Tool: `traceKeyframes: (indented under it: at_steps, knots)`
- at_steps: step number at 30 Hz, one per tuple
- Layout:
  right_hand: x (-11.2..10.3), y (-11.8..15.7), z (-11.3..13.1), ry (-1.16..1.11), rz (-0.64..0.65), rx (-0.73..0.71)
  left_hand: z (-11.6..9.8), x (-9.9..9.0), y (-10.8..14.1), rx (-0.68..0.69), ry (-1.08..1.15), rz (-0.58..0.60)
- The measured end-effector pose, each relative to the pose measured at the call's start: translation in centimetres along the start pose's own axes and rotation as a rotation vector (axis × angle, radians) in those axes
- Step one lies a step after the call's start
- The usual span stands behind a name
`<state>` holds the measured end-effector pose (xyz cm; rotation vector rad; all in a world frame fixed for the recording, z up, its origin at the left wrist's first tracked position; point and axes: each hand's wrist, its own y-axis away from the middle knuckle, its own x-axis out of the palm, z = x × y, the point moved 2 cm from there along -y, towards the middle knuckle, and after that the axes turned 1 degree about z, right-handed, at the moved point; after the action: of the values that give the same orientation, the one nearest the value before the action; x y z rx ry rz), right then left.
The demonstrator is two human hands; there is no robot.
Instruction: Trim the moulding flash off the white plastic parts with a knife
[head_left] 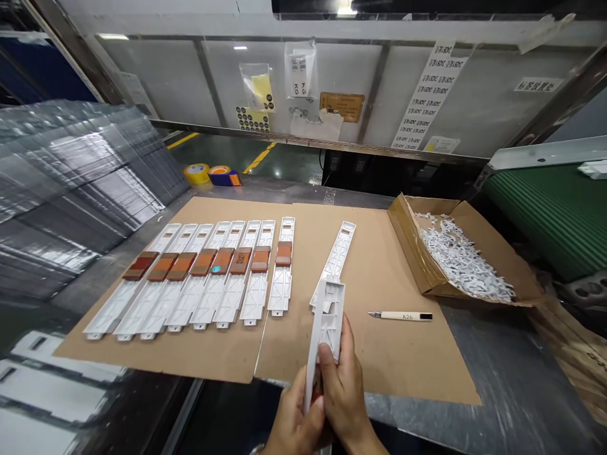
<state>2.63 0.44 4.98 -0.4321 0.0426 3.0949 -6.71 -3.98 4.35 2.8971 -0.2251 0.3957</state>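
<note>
Both my left hand (294, 422) and my right hand (344, 395) grip a ribbed white plastic strip (326, 332), held upright over the near edge of a brown cardboard sheet (403, 360). My right thumb presses on its ribbed face, and its lower end is hidden behind my fingers. Just beyond it, a similar strip (336, 260) lies tilted on the cardboard. To the left, several white strips (213, 291) lie side by side, each with an orange-brown pad across it. A craft knife (401, 315) with a pale handle lies to the right of my hands.
An open cardboard box (493, 240) of white plastic scraps stands at the right, beside a green conveyor belt (554, 215). Stacked clear plastic sheets (80, 196) rise at the left. Rolls of tape (196, 173) sit at the far table edge, below a panel with taped notices.
</note>
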Motion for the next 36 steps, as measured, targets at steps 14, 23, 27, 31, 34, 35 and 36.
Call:
traceKeyframes:
  at_steps: [14,23,27,31,34,35,36]
  knots:
    - [-0.9,-8.3,-3.2,0.255,-0.058,-0.177,-1.9,-3.8,-6.7,0.043,-0.074,-0.248]
    - [0.5,-8.4,-4.6,0.699,0.088,-0.592,-4.4,-7.5,-21.6,0.127,-0.392,-0.492]
    - [-1.6,-7.9,-4.8,0.728,0.004,-0.667,-2.8,-6.6,-24.4,0.148,-0.557,-0.500]
    - [-5.0,-6.7,-3.6,0.687,-0.076,-0.679,-2.0,-5.9,-24.7,0.194,-0.702,-0.552]
    - [-6.8,-5.5,-2.6,0.620,-0.105,-0.705,-2.3,-5.7,-24.1,0.234,-0.765,-0.545]
    - [-7.3,-5.0,-2.3,0.580,-0.130,-0.705,-2.5,-5.7,-23.6,0.240,-0.776,-0.529]
    - [-7.8,-4.7,-2.3,0.532,-0.169,-0.697,-2.6,-5.8,-22.9,0.241,-0.782,-0.509]
